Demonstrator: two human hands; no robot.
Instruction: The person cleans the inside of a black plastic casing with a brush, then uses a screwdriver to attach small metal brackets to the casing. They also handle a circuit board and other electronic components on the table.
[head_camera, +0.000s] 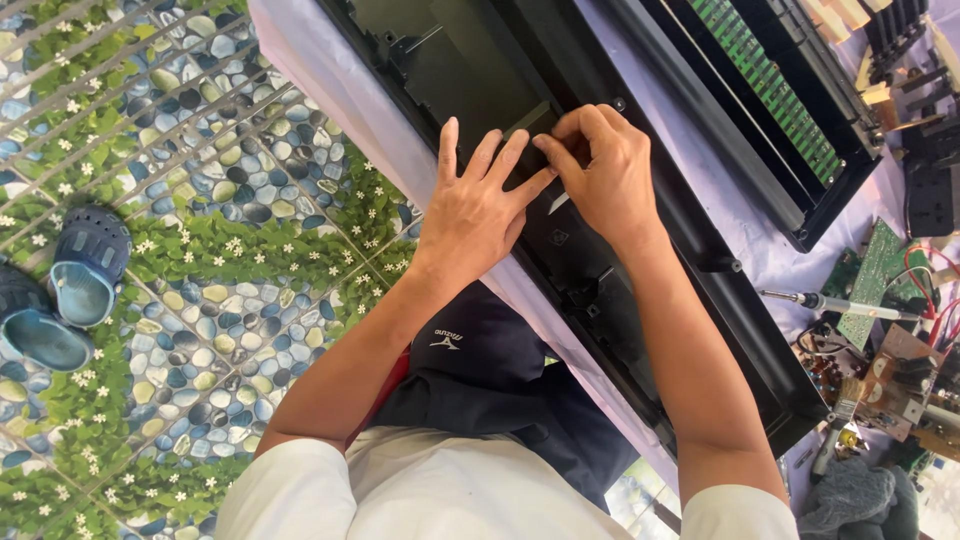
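The floor (200, 250) is covered in a pattern of blue and grey pebbles, green leaves and small white flowers, crossed by thin pale lines. Two blue clogs (60, 290) lie on it near the left edge of the view. A table under a pale lilac cloth (340, 100) runs slantwise from the top toward the lower right, in bright, even daylight.

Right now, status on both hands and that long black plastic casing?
Left hand flat on long black plastic casing. Right hand pinching something small there. Nothing blocking.
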